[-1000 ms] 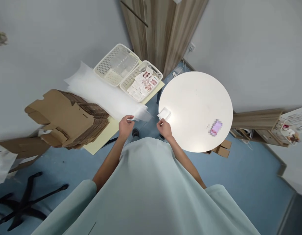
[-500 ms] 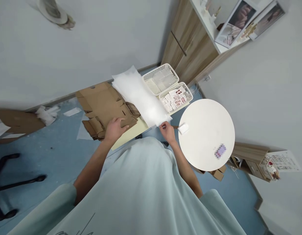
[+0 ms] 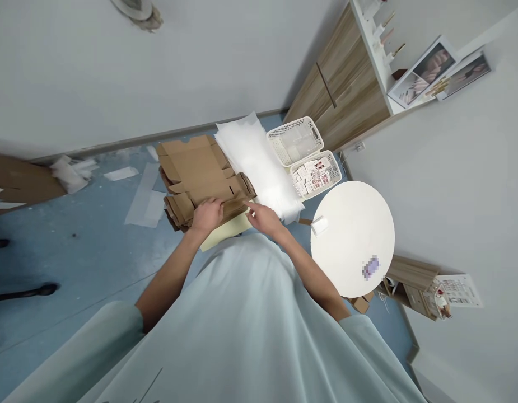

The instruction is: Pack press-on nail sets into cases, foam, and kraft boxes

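An unfolded brown cardboard box [image 3: 195, 165] lies on a stack of similar flattened cardboard in front of me. My left hand [image 3: 208, 215] is closed over its near flap, fingers curled on the edge. At the flap's right end is my right hand [image 3: 264, 217], index finger stretched out to touch the cardboard corner and the other fingers partly bent. Right beside the cardboard, a pile of white translucent sheets [image 3: 261, 159] reaches under or close behind my right hand. A pale yellow surface [image 3: 227, 232] shows beneath the cardboard.
Two white baskets [image 3: 295, 140] stand beyond the sheets, one filled with small printed cards [image 3: 313, 176]. A round white table [image 3: 353, 246] at right bears a small white object [image 3: 320, 225] and a blurred purple item. A wooden cabinet [image 3: 346, 73] stands behind; paper scraps [image 3: 121, 173] lie on the floor.
My right hand has moved left from the corner of the white sheets to the right end of the cardboard flap. My left hand stays on the cardboard, and the flap now appears raised.
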A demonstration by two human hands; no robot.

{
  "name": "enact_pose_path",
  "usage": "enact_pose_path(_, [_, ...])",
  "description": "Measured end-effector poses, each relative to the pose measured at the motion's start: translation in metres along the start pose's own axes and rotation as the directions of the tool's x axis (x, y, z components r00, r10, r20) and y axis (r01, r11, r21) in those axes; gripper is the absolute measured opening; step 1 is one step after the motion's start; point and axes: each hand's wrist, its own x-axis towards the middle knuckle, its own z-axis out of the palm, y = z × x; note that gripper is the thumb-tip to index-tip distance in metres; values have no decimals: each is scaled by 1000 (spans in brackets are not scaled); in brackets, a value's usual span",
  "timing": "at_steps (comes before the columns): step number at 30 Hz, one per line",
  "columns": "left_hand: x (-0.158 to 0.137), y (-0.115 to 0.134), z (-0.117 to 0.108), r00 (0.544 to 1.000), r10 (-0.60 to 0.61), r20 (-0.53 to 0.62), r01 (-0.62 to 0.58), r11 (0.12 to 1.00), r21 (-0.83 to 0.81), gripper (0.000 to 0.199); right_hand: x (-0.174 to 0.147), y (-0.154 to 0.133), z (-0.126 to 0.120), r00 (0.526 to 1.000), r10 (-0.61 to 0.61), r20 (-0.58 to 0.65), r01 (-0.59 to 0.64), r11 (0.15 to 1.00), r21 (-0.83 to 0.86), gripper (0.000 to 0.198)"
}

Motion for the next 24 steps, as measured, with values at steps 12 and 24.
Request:
enact_pose_path(12, [-17,20,-26,998,55,9,-55,998,11,45,52,-30,36,934,175,312,-69,944,-322,50])
enact_pose_path(24, [-70,94,-151,744,411,-527,-420,901,110,52,3,-22,-7,998,16,-62,-12,997,71,27])
